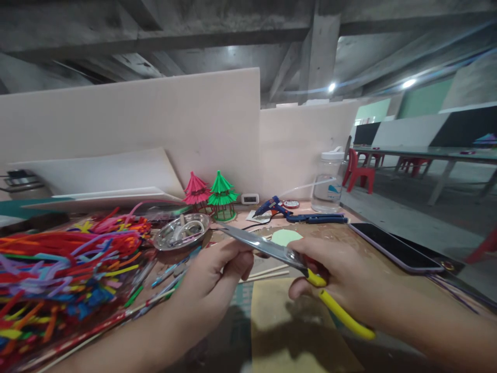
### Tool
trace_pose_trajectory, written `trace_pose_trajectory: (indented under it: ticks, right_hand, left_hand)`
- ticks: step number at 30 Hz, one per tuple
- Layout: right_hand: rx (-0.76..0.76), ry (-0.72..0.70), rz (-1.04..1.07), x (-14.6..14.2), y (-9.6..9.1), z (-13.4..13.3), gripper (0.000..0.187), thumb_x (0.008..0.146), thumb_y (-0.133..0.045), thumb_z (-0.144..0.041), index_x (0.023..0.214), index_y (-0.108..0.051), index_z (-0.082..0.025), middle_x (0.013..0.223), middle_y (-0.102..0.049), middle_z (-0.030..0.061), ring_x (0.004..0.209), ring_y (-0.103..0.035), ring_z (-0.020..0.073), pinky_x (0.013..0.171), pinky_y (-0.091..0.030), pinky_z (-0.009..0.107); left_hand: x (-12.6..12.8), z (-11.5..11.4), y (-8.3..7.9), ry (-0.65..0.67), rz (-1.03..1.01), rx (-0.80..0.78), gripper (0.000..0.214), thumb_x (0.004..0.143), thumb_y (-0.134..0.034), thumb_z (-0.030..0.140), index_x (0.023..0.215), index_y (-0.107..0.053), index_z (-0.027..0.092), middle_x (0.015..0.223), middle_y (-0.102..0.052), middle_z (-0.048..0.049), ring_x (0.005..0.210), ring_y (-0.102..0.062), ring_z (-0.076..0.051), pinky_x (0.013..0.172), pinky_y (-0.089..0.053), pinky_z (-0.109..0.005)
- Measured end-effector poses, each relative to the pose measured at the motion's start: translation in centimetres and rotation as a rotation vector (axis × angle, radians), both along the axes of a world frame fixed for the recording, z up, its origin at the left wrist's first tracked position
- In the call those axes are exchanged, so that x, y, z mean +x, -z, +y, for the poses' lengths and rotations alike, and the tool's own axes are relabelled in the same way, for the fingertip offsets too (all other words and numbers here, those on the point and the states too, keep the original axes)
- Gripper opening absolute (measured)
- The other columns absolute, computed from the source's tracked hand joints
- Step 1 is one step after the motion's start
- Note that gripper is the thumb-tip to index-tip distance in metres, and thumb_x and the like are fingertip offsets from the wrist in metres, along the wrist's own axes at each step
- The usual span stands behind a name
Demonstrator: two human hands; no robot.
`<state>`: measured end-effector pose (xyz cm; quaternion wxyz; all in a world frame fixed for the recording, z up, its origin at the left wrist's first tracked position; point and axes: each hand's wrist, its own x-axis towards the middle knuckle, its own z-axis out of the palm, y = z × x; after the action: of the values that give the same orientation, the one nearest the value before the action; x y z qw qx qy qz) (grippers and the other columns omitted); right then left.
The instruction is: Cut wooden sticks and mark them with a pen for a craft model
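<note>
My right hand (326,264) is wrapped round the yellow handles of a pair of scissors (267,246), whose blades point left and away. My left hand (219,274) is closed, with its thumb and curled forefinger right at the blades; whatever it pinches is hidden. Below both hands lies a yellow sheet of paper (283,316) on a dark green cutting mat (238,305). Thin wooden sticks (269,272) rest just beyond the sheet. Behind the scissors sits a pale green paper disc (286,237), partly covered by my right hand.
Coloured pipe cleaners (73,269) are heaped at left, beside a metal dish (181,231). Further back stand red (195,191) and green (222,194) pagoda models, a blue glue gun (269,206), pliers (316,218) and a water bottle (327,181). A phone (394,246) lies at right.
</note>
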<state>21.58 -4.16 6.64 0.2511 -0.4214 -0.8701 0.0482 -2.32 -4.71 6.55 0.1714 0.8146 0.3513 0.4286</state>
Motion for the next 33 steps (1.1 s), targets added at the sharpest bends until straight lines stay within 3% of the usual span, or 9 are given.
trace_pose_trajectory:
  ticks: [6, 12, 20, 25, 33]
  right_hand:
    - [0.112, 0.102, 0.047, -0.42, -0.16, -0.18, 0.045, 0.070, -0.086, -0.050, 0.100, -0.065, -0.023, 0.077, -0.059, -0.0003, 0.069, -0.055, 0.0191, 0.058, -0.040, 0.027]
    - [0.025, 0.072, 0.015, -0.38, -0.09, -0.32, 0.040, 0.072, -0.085, -0.036, 0.103, -0.063, -0.022, 0.080, -0.062, 0.0000, 0.066, -0.057, 0.0181, 0.058, -0.041, 0.027]
    - [0.049, -0.032, 0.065, -0.22, 0.36, -0.15, 0.047, 0.071, -0.085, -0.029, 0.111, -0.063, -0.020, 0.097, -0.067, 0.0046, 0.085, -0.063, 0.0218, 0.074, -0.049, 0.032]
    - [-0.014, -0.034, 0.051, -0.28, -0.08, -0.56, 0.049, 0.073, -0.084, -0.040, 0.115, -0.065, -0.025, 0.104, -0.068, 0.0046, 0.093, -0.065, 0.0237, 0.078, -0.049, 0.033]
    - [0.022, -0.008, -0.008, 0.03, 0.10, -0.29, 0.037, 0.078, -0.078, -0.055, 0.095, -0.069, -0.024, 0.077, -0.067, 0.0002, 0.069, -0.061, 0.0198, 0.058, -0.038, 0.028]
  left_hand:
    - [-0.15, -0.19, -0.13, -0.059, -0.078, -0.002, 0.032, 0.100, -0.048, 0.030, 0.070, -0.056, 0.019, 0.065, -0.054, 0.0017, 0.062, -0.052, -0.012, 0.059, -0.041, -0.025]
    - [-0.20, -0.02, -0.12, 0.018, -0.097, 0.028, 0.025, 0.099, -0.051, 0.022, 0.079, -0.065, 0.019, 0.080, -0.066, -0.0018, 0.078, -0.061, -0.014, 0.072, -0.046, -0.026]
    - [-0.01, -0.17, -0.14, 0.052, -0.122, 0.020, 0.019, 0.094, -0.052, 0.012, 0.087, -0.068, 0.020, 0.075, -0.065, 0.0004, 0.066, -0.059, -0.010, 0.061, -0.047, -0.019]
    - [-0.08, -0.24, -0.48, 0.066, -0.076, 0.054, 0.021, 0.092, -0.050, 0.009, 0.088, -0.068, 0.019, 0.076, -0.066, -0.0001, 0.064, -0.059, -0.010, 0.058, -0.047, -0.018]
    - [-0.18, -0.13, -0.05, -0.005, -0.031, 0.053, 0.030, 0.098, -0.048, 0.021, 0.071, -0.060, 0.019, 0.067, -0.061, 0.0003, 0.064, -0.057, -0.012, 0.061, -0.044, -0.024]
